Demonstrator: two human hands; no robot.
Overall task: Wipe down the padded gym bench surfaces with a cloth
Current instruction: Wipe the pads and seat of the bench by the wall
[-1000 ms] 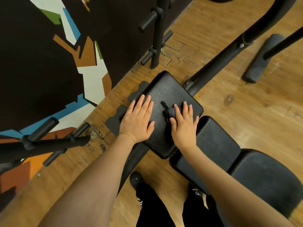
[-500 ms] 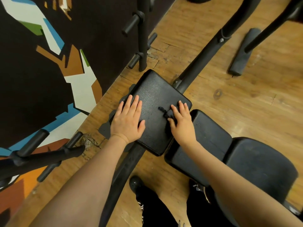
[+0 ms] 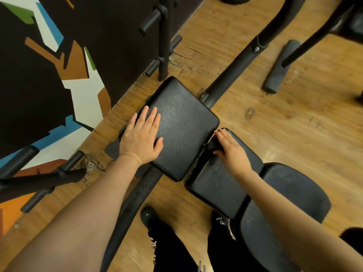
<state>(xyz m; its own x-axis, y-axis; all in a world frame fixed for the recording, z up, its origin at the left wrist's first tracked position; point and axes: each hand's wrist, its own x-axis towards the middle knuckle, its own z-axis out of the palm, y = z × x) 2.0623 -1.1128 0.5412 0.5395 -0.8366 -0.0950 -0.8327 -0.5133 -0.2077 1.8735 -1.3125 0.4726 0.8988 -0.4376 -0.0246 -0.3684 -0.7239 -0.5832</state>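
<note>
Square black pad [image 3: 182, 126], grainy leather-look with stitched edge, long axis running from near-left to far-right, far corner pointing toward the black frame bar [image 3: 233, 69]. Left hand [image 3: 140, 137] lies flat on the pad's left part, fingers straight and together, holding nothing. Right hand [image 3: 231, 149] sits at the gap between this pad and the next pad [image 3: 214, 185], fingers curled over a small dark cloth [image 3: 213, 145], mostly hidden beneath them. The next pad looks dusty and speckled. Rounded seat pad [image 3: 290, 195] lies behind the right wrist. Wood floor [image 3: 294, 122] beneath.
</note>
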